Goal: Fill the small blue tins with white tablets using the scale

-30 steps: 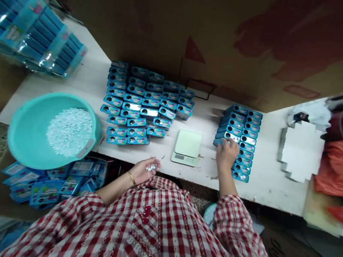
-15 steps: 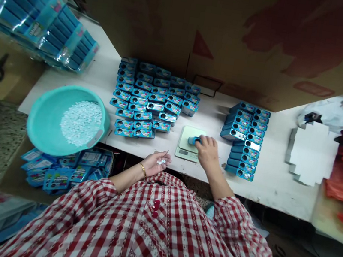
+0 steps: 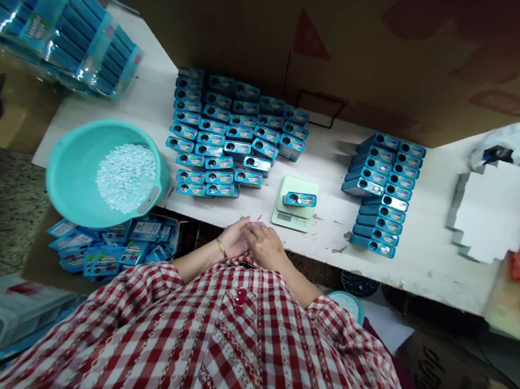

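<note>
My left hand [image 3: 234, 237] is cupped palm up at the front edge of the table, a gold bangle at its wrist. My right hand [image 3: 266, 246] reaches over that palm with its fingers closed together and touching it, so the small white pellets seen there earlier are hidden. What the right fingertips pinch, if anything, I cannot see. Just beyond the hands, a small blue tin [image 3: 301, 200] rests on a pale green digital scale [image 3: 293, 221], apart from both hands. Many more white pellets [image 3: 125, 176] lie in a turquoise basin [image 3: 74, 185] at the left.
Rows of blue tins [image 3: 227, 130] stand behind the hands, and another double row [image 3: 383, 194] is right of the scale. A large cardboard box [image 3: 267, 25] walls off the back. White flattened cartons [image 3: 494, 208] lie at right; blue packs [image 3: 104, 260] fill a box below the basin.
My right hand has let go of the tin on the scale and moved left and down to my left palm. The tin stays on the scale. The view has shifted slightly.
</note>
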Demonstrator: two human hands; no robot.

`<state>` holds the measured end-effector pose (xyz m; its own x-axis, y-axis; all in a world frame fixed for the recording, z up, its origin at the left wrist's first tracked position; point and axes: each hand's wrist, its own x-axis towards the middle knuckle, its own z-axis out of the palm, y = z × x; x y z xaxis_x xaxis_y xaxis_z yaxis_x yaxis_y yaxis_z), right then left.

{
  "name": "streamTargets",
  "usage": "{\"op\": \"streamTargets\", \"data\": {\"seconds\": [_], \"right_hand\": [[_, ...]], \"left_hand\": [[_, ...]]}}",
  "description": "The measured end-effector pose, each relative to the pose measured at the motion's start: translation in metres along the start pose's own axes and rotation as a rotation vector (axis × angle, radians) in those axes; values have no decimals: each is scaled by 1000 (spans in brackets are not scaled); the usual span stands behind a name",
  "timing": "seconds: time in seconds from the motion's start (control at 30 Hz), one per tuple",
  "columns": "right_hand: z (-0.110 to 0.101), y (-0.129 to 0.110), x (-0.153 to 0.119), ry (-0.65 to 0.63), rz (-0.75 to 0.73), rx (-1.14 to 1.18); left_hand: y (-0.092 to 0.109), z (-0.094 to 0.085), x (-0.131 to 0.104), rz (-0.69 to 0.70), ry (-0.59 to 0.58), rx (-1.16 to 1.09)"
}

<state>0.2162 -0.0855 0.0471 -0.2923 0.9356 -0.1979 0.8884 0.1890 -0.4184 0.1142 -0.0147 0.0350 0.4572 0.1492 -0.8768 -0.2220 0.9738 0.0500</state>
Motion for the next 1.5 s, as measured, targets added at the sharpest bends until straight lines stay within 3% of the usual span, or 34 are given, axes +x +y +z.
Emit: {"op": "streamTargets", "data": {"seconds": [0.17, 0.43, 0.5, 0.57, 0.63, 0.7, 0.77, 0.9, 1.0, 1.23, 1.37, 1.5], "right_hand": [[2, 9, 1, -65, -45, 58], [7, 19, -8, 242, -70, 132], [4, 38, -23, 437, 65, 180], [0, 67, -37, 722, 309, 262], [-1, 101, -47, 868, 504, 357], [1, 134, -48, 800, 552, 452], [6, 159, -40, 672, 510, 534], [12, 175, -16, 514, 379, 617], [1, 156, -6, 467, 333, 496], [-55, 81, -4, 336, 175, -258], [-67, 66, -1, 296, 32, -361], [-68, 61, -1, 248, -9, -417]], "left_hand": [[-2, -2, -7, -1, 49, 23], [-1, -8, -3, 2, -3, 56], [0, -11, -1, -16, -10, 88], [4, -12, 0, -25, -8, 111], [8, -10, 2, -10, -4, 102], [14, -5, 6, 18, 0, 77], [21, 4, 13, 49, 5, 48], [31, 28, 36, 112, -8, -1], [36, 45, 54, 143, -28, -33], [38, 59, 62, 135, -79, -110], [36, 59, 60, 97, -120, -141], [34, 61, 61, 70, -109, -142]]}}
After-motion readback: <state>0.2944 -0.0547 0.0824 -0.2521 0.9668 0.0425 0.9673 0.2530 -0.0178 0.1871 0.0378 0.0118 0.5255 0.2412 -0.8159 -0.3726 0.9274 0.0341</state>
